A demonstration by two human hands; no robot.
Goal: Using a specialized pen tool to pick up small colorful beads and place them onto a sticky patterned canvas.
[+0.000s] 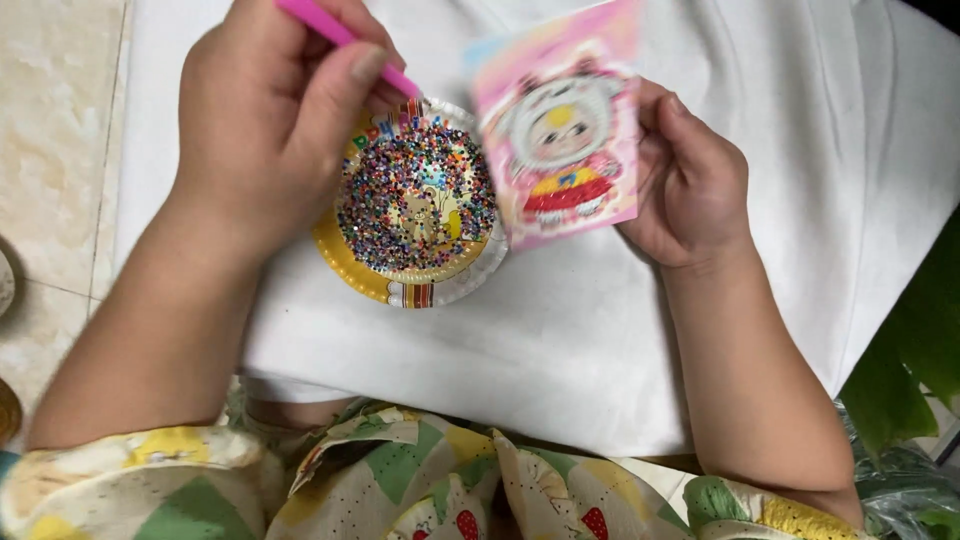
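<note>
My left hand (pixel 270 120) grips a pink pen-like stick (pixel 340 35), its tip lowered toward the far rim of a small paper plate (pixel 345 265). The plate has a yellow rim and is covered with several tiny multicoloured beads (pixel 415 195). My right hand (pixel 690 180) holds a pink card (pixel 560 125) showing a cartoon doll figure, tilted and slightly blurred, just right of the plate and overlapping its edge. Both rest over a white cloth (pixel 600 340).
The white cloth covers a low surface above a pale tiled floor (pixel 55 150). Green plant leaves (pixel 910 370) crowd the lower right. My patterned clothing (pixel 400 480) fills the bottom edge.
</note>
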